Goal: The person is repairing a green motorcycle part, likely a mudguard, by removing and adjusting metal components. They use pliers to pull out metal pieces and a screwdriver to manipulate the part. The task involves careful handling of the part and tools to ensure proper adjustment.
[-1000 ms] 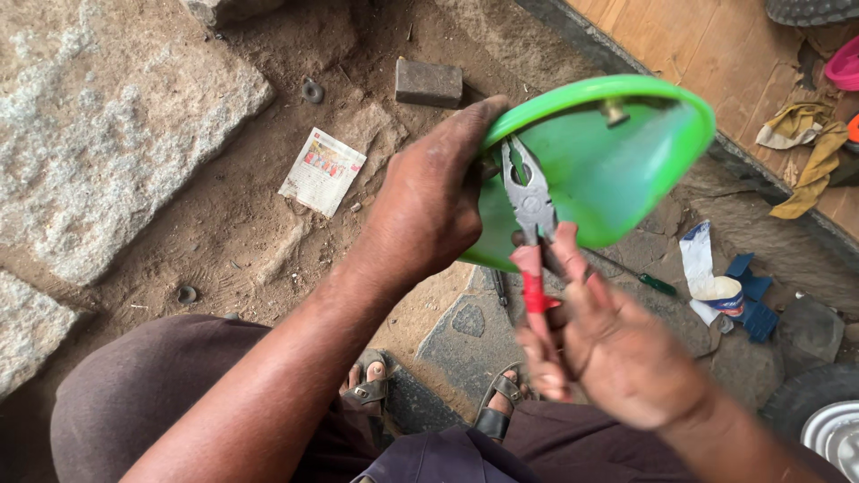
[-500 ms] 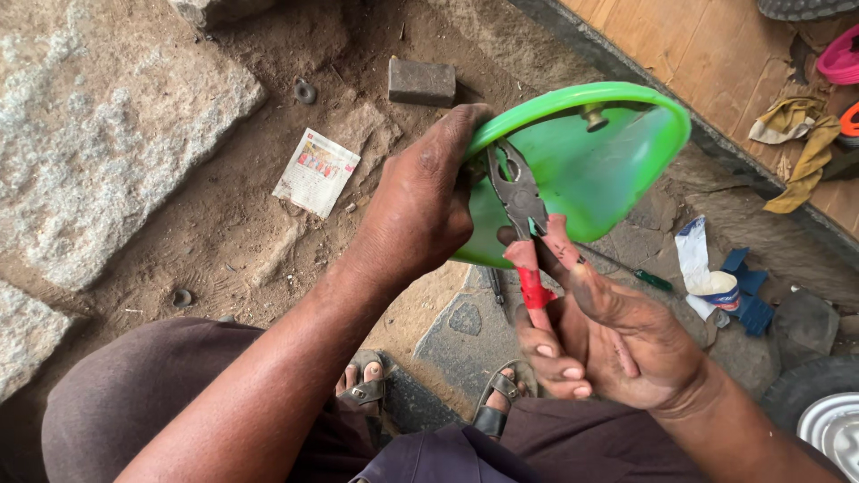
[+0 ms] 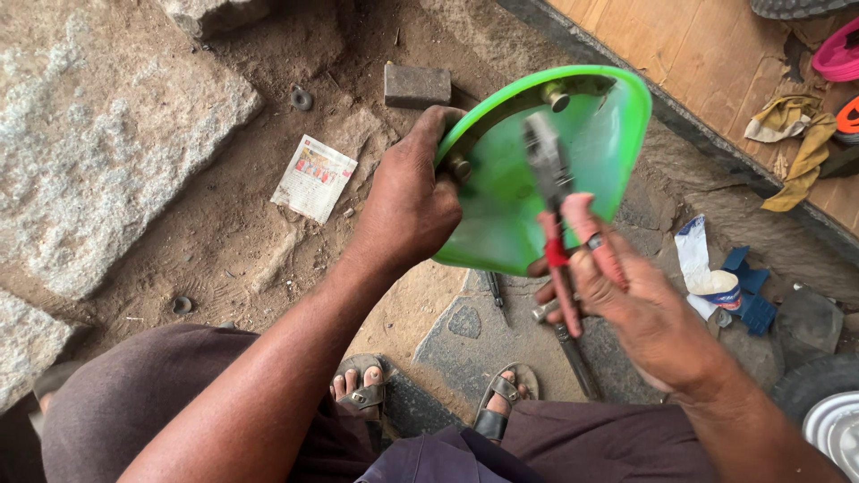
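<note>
Pliers (image 3: pixel 548 161) head motion-blurred; jaw position unreadable. Left hand (image 3: pixel 407 210) covered the green shell's (image 3: pixel 510 206) near rim. Right hand (image 3: pixel 626 300) hid part of the red handles. Tyre (image 3: pixel 828 416) and pink object (image 3: pixel 841 54) cut off by frame edges. Paper packet (image 3: pixel 313 177) print too small to read.

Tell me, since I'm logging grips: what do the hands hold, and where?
Left hand grips the green plastic cover by its rim; right hand holds pliers by the red handles.

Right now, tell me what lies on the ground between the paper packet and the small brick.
In the head view, a small dark metal ring lies on the dirt between the paper packet and the small brick.
</note>
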